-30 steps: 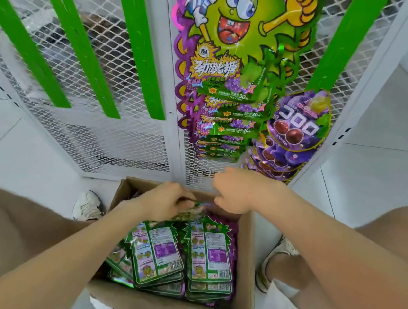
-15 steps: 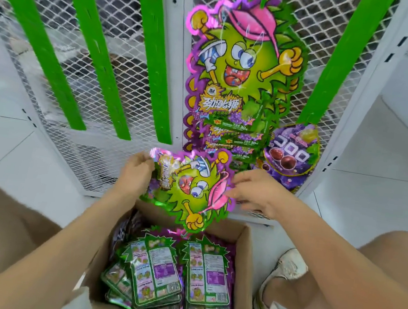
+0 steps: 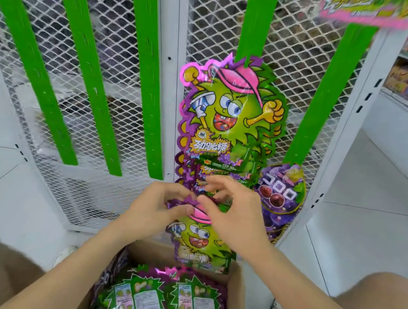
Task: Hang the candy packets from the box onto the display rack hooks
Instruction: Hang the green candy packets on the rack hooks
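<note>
Fingers [image 3: 179,209] pinching candy packet [image 3: 198,240], hung packets [image 3: 230,111] behind, box [image 3: 237,300] below

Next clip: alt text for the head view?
A left hand pinches the top of a green-and-purple foil monster candy packet, the right hand touching it, before a white mesh rack hung with matching packets; more fill a cardboard box below.

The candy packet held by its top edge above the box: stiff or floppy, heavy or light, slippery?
Probably light: the left hand pinches the candy packet at its top alone, and it hangs flat. Likely flexible rather than rigid, since it looks like a thin foil pouch. Its glossy, reflective surface may be somewhat slippery.
</note>
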Available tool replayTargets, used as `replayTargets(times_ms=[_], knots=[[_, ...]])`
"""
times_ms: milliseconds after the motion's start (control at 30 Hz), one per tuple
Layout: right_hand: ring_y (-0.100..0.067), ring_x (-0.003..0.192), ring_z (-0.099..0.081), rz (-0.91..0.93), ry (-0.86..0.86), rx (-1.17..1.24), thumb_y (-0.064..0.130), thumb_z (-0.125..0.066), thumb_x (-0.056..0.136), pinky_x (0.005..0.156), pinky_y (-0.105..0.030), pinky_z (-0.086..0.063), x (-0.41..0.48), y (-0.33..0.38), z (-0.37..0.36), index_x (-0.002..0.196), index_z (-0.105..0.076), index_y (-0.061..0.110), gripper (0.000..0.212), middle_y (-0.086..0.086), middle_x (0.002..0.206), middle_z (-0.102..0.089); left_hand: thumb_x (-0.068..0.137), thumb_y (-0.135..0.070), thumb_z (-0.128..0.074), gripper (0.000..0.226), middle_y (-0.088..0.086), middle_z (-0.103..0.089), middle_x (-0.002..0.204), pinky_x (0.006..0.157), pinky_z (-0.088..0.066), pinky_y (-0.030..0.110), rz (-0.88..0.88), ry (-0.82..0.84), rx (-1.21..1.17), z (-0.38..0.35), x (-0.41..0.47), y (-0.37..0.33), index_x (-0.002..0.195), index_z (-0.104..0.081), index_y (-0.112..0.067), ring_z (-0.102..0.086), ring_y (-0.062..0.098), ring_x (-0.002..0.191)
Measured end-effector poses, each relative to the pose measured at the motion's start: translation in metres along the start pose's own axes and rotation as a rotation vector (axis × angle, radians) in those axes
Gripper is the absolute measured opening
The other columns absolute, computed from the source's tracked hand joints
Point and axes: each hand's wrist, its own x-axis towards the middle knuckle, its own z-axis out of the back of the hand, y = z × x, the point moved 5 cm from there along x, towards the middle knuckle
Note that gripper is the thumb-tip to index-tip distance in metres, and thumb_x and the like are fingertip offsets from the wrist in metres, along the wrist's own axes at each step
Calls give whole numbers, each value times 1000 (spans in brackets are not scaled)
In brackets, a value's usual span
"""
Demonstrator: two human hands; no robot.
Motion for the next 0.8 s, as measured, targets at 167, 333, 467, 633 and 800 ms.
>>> replayTargets(times_ms=[167, 333, 467, 633, 800], knots=[[17, 82, -62, 22, -90, -135, 17, -74, 88, 79, -1, -42, 27, 12, 38, 101, -77, 25, 16, 22, 86, -71, 96, -15, -77, 12, -8, -74, 82, 73, -52, 29, -78, -158, -71, 21, 20, -38, 94, -78, -27, -66, 13, 75], [5, 90, -67, 88, -235, -52, 17, -69, 97, 83, -14, -50, 73, 60, 84, 109, -74, 29, 18, 22, 95, -73, 101, -20, -70, 8, -14, -66, 79, 70, -46, 25, -244, -220, 44, 47, 59, -117, 100, -71, -27, -60, 8, 73], [0, 90, -68, 186, -421, -37, 19, -61, 100, 90, -34, -56, 116, 99, 120, 112, -72, 30, 20, 18, 100, -73, 96, -14, -70, 34, -14, -72, 108, 84, -49, 14, -344, -337, 37, 68, 90, -189, 129, -67, -23, -65, -6, 92], [-14, 105, -65, 225, -615, -161, 27, -55, 97, 97, -38, -37, 161, 124, 150, 115, -69, 35, 25, 17, 105, -72, 84, -27, -66, 47, -11, -73, 114, 94, -55, 30, -273, -368, -6, 71, 123, -242, 131, -65, -26, -68, 5, 102], [-12, 100, -62, 201, -561, -113, 26, -57, 97, 92, -37, -28, 185, 120, 156, 113, -60, 32, 17, 17, 96, -64, 91, -20, -72, 23, -5, -72, 104, 81, -56, 25, -145, -369, -167, 67, 142, -245, 113, -68, -23, -68, 6, 91]])
